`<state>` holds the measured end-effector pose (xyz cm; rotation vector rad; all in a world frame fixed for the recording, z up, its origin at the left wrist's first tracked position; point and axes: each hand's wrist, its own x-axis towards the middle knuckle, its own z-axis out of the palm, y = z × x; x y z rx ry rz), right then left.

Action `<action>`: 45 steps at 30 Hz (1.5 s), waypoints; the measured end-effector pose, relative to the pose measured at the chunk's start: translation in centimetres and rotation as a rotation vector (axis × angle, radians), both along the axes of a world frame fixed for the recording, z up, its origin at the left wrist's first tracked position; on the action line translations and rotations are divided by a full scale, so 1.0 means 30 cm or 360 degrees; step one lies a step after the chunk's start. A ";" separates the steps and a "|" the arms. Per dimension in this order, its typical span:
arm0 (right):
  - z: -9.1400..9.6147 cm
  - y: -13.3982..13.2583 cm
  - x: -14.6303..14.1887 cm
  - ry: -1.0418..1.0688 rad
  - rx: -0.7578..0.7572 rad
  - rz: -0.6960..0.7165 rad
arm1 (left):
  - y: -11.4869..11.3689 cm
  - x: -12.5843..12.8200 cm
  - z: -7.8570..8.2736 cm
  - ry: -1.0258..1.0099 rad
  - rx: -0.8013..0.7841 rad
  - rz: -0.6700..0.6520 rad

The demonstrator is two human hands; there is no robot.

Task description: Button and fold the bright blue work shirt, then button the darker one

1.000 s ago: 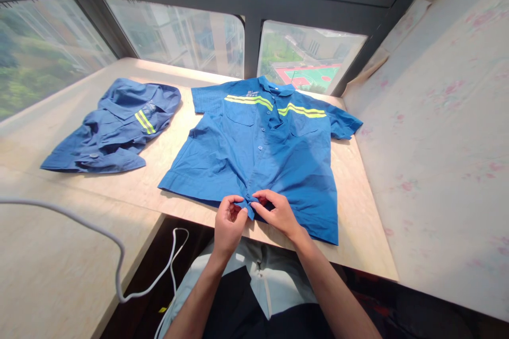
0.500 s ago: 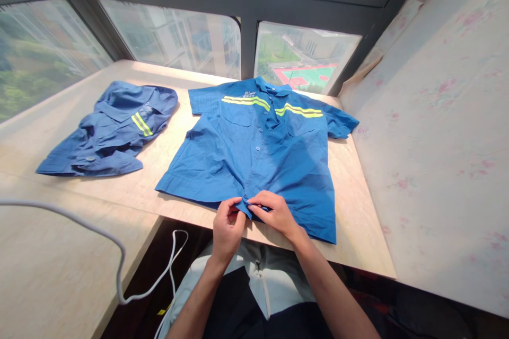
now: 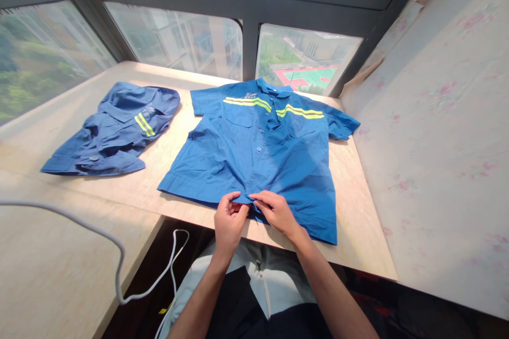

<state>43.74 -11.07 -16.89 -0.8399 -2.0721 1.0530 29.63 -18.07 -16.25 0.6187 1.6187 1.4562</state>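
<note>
A blue short-sleeved work shirt (image 3: 294, 169) with yellow reflective stripes lies front side up, its collar toward the window and its hem near the table's front edge. Several buttons run down its front placket. At the middle of the hem, my left hand (image 3: 230, 220) pinches one front edge of the shirt between thumb and fingers. Close beside it, my right hand (image 3: 276, 213) pinches the other front edge, fingertips almost touching the left ones. Cloth is raised a little between them. Whether a button is between the fingertips, I cannot tell.
A second blue work shirt (image 3: 119, 127), folded loosely, lies to the left on the pale tabletop (image 3: 175, 132). A white cable (image 3: 115, 243) loops over the left table edge. Windows with a dark frame (image 3: 249, 47) stand behind; a flowered wall (image 3: 433, 159) bounds the right.
The corner of hem that hung down by my left fingers is now turned up between both hands. My fingertips have shifted slightly; the shirts lie as before.
</note>
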 end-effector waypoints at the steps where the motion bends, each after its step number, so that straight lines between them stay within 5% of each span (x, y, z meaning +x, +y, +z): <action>1: 0.001 -0.001 0.000 -0.0009 0.0002 -0.0010 | 0.002 -0.001 0.002 -0.0016 0.0004 -0.0008; 18: 0.018 0.002 0.009 0.0017 -0.0196 0.0052 | -0.030 -0.043 0.024 -0.0189 -0.0021 -0.0172; 45: 0.001 -0.009 -0.003 0.0051 0.0111 0.0097 | -0.042 -0.037 0.011 -0.0079 -0.0006 -0.0219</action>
